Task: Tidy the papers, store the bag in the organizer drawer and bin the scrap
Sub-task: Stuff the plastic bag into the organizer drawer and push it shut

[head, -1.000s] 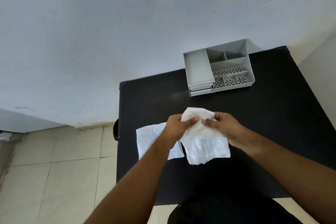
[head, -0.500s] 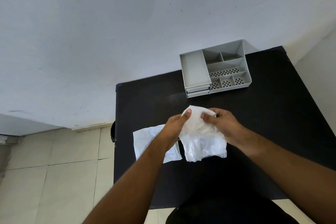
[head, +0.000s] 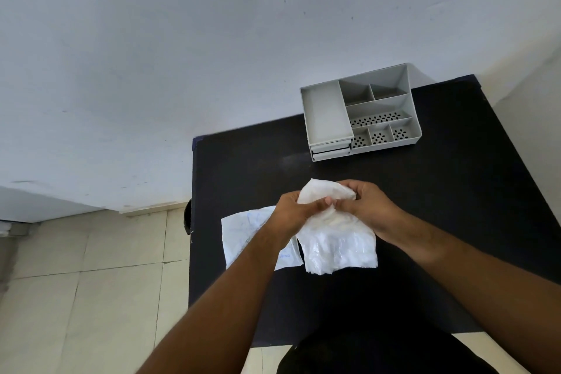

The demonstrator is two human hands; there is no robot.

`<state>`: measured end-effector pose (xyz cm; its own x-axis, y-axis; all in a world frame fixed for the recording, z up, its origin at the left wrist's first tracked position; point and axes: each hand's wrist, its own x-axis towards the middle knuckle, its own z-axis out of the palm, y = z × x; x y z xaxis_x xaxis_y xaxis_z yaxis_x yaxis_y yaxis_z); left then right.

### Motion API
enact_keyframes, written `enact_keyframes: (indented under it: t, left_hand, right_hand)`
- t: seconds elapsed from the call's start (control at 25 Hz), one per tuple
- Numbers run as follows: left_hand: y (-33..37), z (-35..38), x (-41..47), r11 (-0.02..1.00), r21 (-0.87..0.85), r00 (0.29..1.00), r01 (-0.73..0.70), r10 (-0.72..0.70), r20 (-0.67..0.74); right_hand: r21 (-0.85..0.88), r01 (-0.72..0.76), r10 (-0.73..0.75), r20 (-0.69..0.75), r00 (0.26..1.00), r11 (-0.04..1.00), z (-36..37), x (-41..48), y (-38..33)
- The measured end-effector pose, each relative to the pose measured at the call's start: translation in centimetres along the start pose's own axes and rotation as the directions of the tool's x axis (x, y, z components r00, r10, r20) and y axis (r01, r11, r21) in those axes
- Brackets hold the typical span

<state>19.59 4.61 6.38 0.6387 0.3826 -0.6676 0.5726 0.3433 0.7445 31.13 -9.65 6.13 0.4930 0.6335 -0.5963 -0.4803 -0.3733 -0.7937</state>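
Head view: bag top bunched between both hands' fingers.

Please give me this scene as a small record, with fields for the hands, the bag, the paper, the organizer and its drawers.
left hand: grip on the bag's top
right hand: grip on the bag's top
bag: white plastic, bunched at the top, held above the table
paper: flat on the table, left of the bag
organizer: grey, at the table's far edge
drawers: shut
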Motion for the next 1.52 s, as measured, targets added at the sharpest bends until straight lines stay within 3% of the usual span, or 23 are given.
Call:
enact_keyframes:
  t: [0.12,0.48,0.68,1.12,1.52]
  left_hand:
    - [-0.1,-0.6,0.6,1.0,0.003,0.998,0.02,-0.02,-0.056]
    - [0.0,-2.2,3.5,0.997,-0.073,0.969,0.022,-0.039,-0.244]
    - [-1.6,-4.1,3.8,0.98,-0.178,0.959,0.088,-0.132,-0.251]
    - [-1.3,-5.5,4.3,0.978,-0.173,0.962,0.114,-0.152,-0.226]
    - [-2.6,-7.1,2.0,0.991,0.078,0.972,0.11,-0.091,-0.217]
  right_hand:
    - [-0.06,-0.032,0.035,0.059,0.998,0.998,0.3,0.1,-0.8]
    - [0.265,-0.239,0.275,-0.11,0.955,0.934,-0.9,7.5,-4.2]
    - [0.304,-0.284,0.346,-0.174,0.922,0.909,-0.7,11.1,-5.3]
    - [0.423,-0.228,0.338,-0.204,0.919,0.877,0.5,9.0,-1.4]
    - [0.456,-0.272,0.408,-0.232,0.883,0.847,1.4,4.4,3.0]
